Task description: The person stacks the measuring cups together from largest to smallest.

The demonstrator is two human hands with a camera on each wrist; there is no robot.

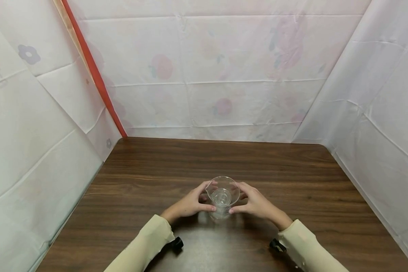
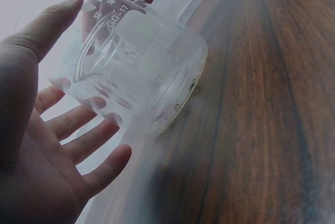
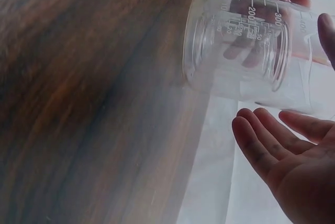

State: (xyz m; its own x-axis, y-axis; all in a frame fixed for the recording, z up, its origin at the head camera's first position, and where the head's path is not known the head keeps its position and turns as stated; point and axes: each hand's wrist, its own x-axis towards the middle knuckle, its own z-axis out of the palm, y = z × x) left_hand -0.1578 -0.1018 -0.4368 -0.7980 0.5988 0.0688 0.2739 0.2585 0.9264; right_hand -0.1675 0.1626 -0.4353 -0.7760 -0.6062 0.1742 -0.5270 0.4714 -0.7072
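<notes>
A clear glass beaker [image 1: 223,206] with a pouring lip stands upright between my hands. Smaller nested glassware shows inside it as concentric rings. White measuring marks run along its wall [image 3: 251,12], and "GG-17" is legible in the left wrist view. My left hand [image 1: 190,202] holds the beaker's left side, thumb in front and spread fingers behind; its little finger [image 2: 112,169] is off the glass. The right hand [image 1: 260,204] curves lightly around the opposite side, thumb in front, fingertips [image 3: 243,127] right at the wall.
Beneath is a dark brown wood-grain table [image 1: 156,158]. White patterned sheets hang behind it [image 1: 197,68] and along both sides. A red strip [image 1: 95,75] runs down to the back left corner. Pale sleeves [image 1: 146,241] cover my forearms, with a small black device [image 1: 177,243] under the left wrist.
</notes>
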